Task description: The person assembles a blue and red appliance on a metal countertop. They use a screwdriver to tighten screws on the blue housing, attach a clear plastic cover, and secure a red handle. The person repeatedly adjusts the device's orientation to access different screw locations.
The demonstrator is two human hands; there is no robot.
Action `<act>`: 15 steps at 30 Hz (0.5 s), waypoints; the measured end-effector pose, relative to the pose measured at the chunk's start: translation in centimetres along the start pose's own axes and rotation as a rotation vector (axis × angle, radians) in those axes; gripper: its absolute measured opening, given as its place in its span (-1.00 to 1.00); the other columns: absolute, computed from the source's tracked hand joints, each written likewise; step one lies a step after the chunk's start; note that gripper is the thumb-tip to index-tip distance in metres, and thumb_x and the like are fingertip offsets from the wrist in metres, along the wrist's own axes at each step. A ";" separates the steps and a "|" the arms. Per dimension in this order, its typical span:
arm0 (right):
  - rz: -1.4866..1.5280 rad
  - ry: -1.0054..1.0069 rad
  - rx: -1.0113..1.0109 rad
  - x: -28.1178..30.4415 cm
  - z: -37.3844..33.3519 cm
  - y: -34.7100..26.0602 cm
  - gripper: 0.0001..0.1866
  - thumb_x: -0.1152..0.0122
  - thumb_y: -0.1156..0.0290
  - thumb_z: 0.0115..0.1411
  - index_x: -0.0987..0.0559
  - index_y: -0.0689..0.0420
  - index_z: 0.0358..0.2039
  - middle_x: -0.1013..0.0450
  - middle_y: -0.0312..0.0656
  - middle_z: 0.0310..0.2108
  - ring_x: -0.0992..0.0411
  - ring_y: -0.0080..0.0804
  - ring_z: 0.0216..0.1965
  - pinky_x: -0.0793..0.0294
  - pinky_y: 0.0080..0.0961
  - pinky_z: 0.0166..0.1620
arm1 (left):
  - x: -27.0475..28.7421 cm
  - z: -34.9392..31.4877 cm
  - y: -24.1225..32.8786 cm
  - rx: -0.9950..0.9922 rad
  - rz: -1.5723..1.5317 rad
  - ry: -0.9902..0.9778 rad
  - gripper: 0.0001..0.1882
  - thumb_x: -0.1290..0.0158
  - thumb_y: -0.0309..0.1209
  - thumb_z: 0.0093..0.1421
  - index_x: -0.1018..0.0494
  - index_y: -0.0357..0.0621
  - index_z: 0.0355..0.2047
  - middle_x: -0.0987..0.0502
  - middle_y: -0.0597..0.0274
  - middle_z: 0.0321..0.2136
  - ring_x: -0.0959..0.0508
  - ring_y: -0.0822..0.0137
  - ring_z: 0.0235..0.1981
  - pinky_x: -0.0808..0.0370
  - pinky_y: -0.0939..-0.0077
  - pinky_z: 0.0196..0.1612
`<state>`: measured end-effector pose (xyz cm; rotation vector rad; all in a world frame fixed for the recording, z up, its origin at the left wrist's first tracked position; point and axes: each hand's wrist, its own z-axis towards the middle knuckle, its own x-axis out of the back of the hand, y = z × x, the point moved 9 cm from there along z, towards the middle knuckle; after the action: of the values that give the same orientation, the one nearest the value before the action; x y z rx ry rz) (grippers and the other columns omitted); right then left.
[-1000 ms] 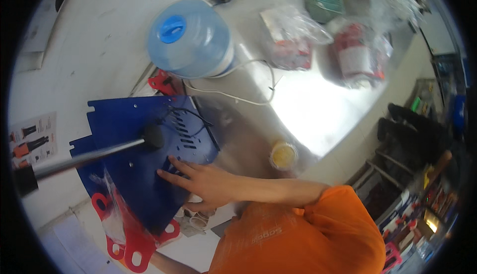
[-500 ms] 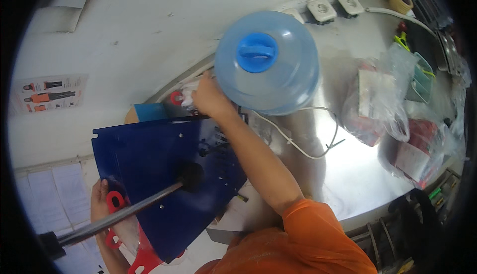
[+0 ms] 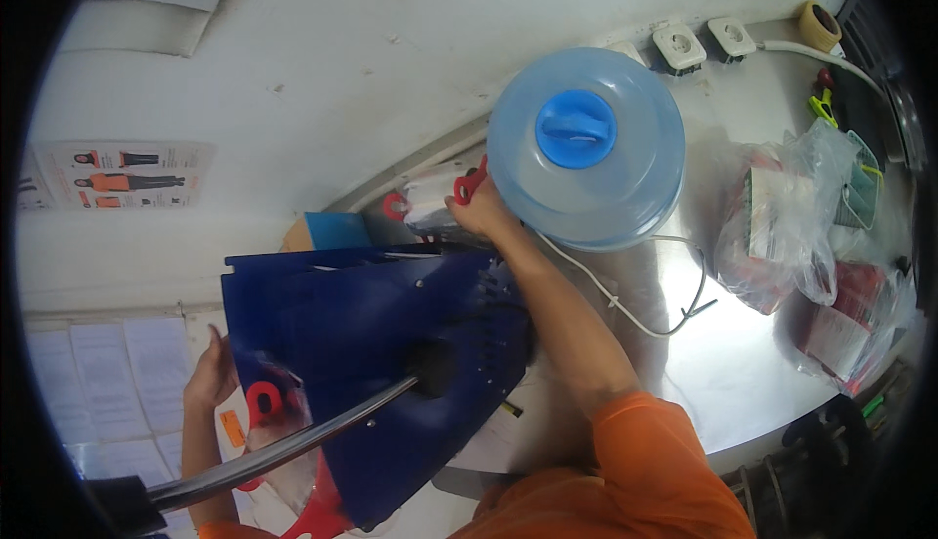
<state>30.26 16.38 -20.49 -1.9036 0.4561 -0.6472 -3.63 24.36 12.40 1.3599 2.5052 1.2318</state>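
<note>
My right hand [image 3: 481,215] reaches past the far edge of a blue metal machine housing [image 3: 352,344] and is closed on a clear plastic bag with red handles [image 3: 471,179]. The bag lies by the wall, beside a large blue water bottle [image 3: 635,182]. My left hand [image 3: 213,371] is at the housing's left edge, thumb spread away from the fingers, which are partly hidden behind the edge. Close to it, another red-handled clear bag [image 3: 264,400] hangs against the housing's left side. A chrome lever [image 3: 283,456] with black ends runs from the housing toward the lower left.
White cable [image 3: 625,306] loops over the steel table [image 3: 713,383] below the bottle. Plastic-wrapped red packs [image 3: 767,216] lie at right, near a green basket [image 3: 860,187]. Sockets [image 3: 678,47] line the wall, and a blue box [image 3: 335,230] stands behind the housing.
My right hand now has a red bag handle at its fingers. My left hand's thumb has spread from the fingers, apart from the hanging bag. The whole view has shifted, moving things rightward and down.
</note>
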 end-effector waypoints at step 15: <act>-0.352 -0.290 0.032 0.3 -1.6 -1.7 -0.15 -0.18 -0.14 0.10 -0.32 0.37 0.14 -0.33 0.21 0.09 -0.34 -0.02 0.11 -0.34 -0.31 0.11 | 0.2 15.4 4.0 -0.467 0.754 -0.191 -0.49 -0.02 -0.25 0.29 -0.32 -0.25 0.18 -0.49 0.12 0.05 -0.45 0.34 0.03 -0.40 0.44 0.08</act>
<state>29.60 15.74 -18.34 -2.0249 -0.0766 -0.5844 4.82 35.37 4.57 2.1990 1.4486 1.5417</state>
